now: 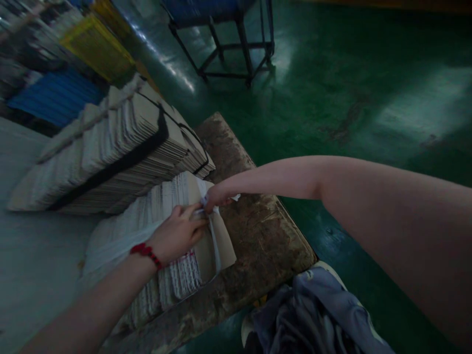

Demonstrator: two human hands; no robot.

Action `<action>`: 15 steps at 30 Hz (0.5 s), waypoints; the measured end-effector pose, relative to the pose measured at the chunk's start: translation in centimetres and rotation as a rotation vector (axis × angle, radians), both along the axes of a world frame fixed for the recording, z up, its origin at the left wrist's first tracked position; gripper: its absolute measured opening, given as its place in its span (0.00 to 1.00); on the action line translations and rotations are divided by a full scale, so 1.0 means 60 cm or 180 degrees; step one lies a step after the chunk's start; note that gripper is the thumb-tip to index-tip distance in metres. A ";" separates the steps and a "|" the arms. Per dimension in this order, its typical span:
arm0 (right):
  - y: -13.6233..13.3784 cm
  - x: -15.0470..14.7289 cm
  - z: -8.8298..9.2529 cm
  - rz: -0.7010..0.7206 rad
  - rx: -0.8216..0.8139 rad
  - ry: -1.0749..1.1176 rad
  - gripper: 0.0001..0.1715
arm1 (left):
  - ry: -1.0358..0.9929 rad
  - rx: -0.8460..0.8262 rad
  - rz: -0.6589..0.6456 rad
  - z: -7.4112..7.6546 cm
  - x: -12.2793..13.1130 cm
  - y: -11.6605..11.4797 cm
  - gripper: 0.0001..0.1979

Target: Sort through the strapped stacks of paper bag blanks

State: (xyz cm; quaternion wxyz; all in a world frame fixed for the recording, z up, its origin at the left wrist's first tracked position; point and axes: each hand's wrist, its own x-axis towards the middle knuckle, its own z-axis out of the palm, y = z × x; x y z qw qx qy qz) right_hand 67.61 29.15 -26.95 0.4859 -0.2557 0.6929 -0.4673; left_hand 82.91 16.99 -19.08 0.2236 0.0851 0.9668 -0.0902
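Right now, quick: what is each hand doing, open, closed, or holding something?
Left hand: closed, apparently holding the white plastic wrap on the flattened cardboard bundle.
Right hand: closed, pinching that wrap.

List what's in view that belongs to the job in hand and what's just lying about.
Job in hand: left hand, right hand, white plastic wrap, flattened cardboard stack.
Lying about: black-strapped cardboard stack, blue cloth heap, metal-framed stand.
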 end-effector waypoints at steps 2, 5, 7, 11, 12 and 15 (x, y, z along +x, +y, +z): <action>-0.011 0.004 0.001 0.0906 0.0229 0.0907 0.15 | 0.0344 0.0509 0.0328 0.008 0.054 -0.023 0.21; -0.006 0.014 0.006 0.1144 0.0120 0.1566 0.13 | 0.0699 0.0911 0.1024 0.000 0.156 -0.054 0.28; 0.008 0.022 0.021 0.1125 0.0206 0.2027 0.23 | 0.0856 0.0851 0.1309 -0.021 0.217 -0.055 0.31; 0.042 0.040 0.075 0.0718 -0.0355 0.3605 0.36 | 0.1325 0.0574 0.1407 -0.062 0.273 -0.018 0.33; 0.050 0.047 0.087 0.0699 -0.0551 0.3582 0.28 | 0.1441 0.0524 0.1417 -0.066 0.273 -0.009 0.34; 0.072 0.077 0.101 0.0959 -0.1260 0.2853 0.14 | 0.1600 0.0414 0.1373 -0.066 0.265 0.008 0.30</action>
